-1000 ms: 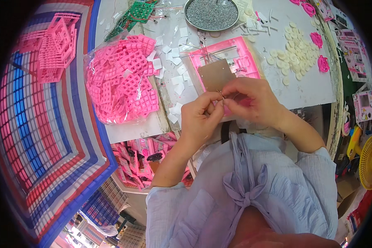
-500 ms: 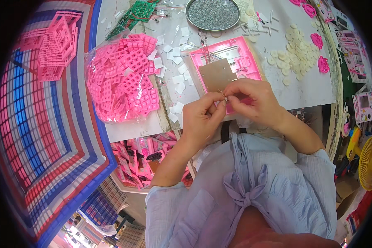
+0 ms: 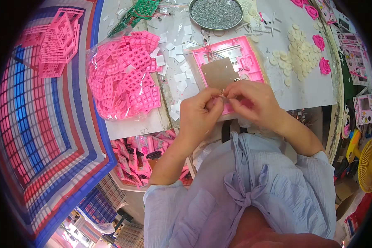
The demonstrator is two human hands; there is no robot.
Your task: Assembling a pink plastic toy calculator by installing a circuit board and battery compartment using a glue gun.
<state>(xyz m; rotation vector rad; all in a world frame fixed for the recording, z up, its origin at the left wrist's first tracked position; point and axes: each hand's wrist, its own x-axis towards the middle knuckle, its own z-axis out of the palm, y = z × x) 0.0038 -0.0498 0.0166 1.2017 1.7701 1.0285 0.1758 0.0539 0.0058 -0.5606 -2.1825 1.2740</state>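
Note:
Both hands meet over the near edge of a pink plastic housing point(image 3: 246, 45), which lies open on the table. My left hand point(image 3: 200, 112) is closed, thumb and index finger pinched on something thin, perhaps a wire end, too small to name. My right hand point(image 3: 258, 101) pinches at the same spot from the other side, fingertips almost touching the left ones. What they hold is mostly covered by the fingers. Just beyond the fingertips a brown square circuit board point(image 3: 218, 73) rests in the housing, with thin wires point(image 3: 208, 47) rising from its far side.
A clear bag of pink keypad pieces point(image 3: 126, 78) lies left, with white paper squares point(image 3: 181, 77) beside it. Behind the housing stands a round tray of small screws point(image 3: 216, 13). Cream discs point(image 3: 304, 53) are heaped at right; green circuit boards point(image 3: 144, 9) lie far left.
The fingertips have shifted slightly, and my left fingers look more curled in. Both hands stay pinched together at the housing's near edge. The whole view has moved a little.

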